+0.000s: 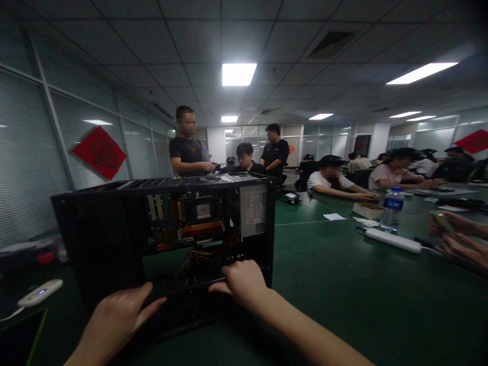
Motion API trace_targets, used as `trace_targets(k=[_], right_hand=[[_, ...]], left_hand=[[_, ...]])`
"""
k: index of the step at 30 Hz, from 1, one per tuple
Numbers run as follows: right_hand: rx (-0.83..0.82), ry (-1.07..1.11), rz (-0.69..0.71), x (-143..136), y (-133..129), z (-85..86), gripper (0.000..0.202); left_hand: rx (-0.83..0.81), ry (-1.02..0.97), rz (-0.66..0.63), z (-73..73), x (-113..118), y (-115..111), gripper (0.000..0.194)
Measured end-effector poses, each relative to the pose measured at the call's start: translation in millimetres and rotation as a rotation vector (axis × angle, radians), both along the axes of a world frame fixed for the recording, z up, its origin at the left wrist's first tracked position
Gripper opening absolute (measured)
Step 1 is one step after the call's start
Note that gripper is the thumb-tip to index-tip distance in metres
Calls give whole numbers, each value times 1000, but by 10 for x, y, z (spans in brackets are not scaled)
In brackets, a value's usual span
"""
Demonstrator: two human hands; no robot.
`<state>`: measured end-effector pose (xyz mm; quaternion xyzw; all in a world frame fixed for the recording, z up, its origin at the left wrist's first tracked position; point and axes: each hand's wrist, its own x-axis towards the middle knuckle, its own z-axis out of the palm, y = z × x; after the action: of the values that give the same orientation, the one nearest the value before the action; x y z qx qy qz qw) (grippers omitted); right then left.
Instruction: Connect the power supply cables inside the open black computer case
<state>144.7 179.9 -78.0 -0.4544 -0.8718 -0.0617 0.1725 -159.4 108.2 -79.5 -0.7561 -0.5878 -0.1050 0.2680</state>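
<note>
An open black computer case (pixel 102 239) stands on the green table (pixel 316 284), its inside facing me. Within it show a circuit board (pixel 204 210), a silver power supply (pixel 253 209) and thin cables (pixel 194 258). At the lower left of the case, my left hand (pixel 122 310) rests at the near frame edge, thumb apart from the fingers. My right hand (pixel 244 282) is wrapped over the lower frame bar, its thumb on the near side. The left fingertips are partly hidden in the dark.
A water bottle (pixel 392 209), a small box (pixel 368 210) and a white power strip (pixel 393 240) are on the right. Another person's hands (pixel 459 236) hold a phone at the right edge. A white device (pixel 40 293) lies left. Several people are beyond the case.
</note>
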Motion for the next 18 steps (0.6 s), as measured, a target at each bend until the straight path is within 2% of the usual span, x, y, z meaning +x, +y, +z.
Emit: trace_targets(k=[4, 6, 8, 11, 14, 16, 18], right_hand=[[-297, 69, 127, 61, 61, 321, 76], [-441, 66, 155, 74, 181, 449, 65], [-524, -6, 156, 35, 324, 522, 57], [-636, -146, 184, -94, 501, 525, 60], [-708, -189, 249, -204, 591, 443, 60], [-689, -181, 261, -235, 619, 378, 55], [-640, -155, 249, -244, 636, 327, 50]], left_hand=[[-204, -150, 66, 104, 36, -39, 64], [-339, -256, 86, 248, 97, -47, 59], [-465, -355, 74, 470, 188, -34, 55], [-556, -426, 0, 896, 389, 48, 52], [-501, -451, -81, 1289, 628, 173, 46], [-491, -455, -140, 1461, 771, 240, 46], [-488, -471, -194, 1540, 875, 273, 48]])
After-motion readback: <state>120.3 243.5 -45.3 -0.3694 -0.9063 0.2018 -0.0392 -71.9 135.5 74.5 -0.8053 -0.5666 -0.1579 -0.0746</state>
